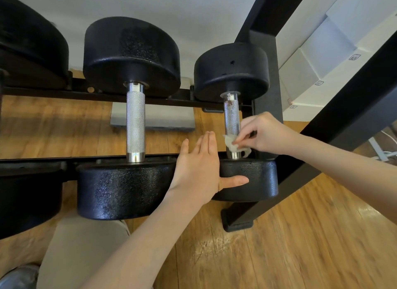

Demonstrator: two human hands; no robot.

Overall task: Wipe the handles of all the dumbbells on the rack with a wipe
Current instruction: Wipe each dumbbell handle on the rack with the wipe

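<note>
Seemingly midway along the bottom tier of a black dumbbell rack (129, 96), over a wood-plank floor (300, 235). Pictured at right: the smallest dumbbell (232, 71), its knurled steel handle (231, 118) running from far head to near head, with pale flecks near the far collar. Pinched between thumb and curled fingertips of the right hand (265, 133): a small crumpled wipe (233, 143), pressed against the near end of that handle just above the near collar. Resting flat at the near head (253, 179) of the same dumbbell: the left hand (197, 170), fingers straight and held together, thumb splayed across the head's rim, apparently steadying the weight. Just to the left, a larger dumbbell (131, 58) with a bright handle (135, 125); farther left, part of a bigger one still (28, 39).

Likely called for here: wrapping more of the wipe around the bar rather than dabbing with a corner, stroking its full length to the far collar where the flecks sat, and turning the wrist to reach the hidden underside. Worth keeping the left palm braced against rolling. Unclear whether the neighbouring handles had been cleaned.
</note>
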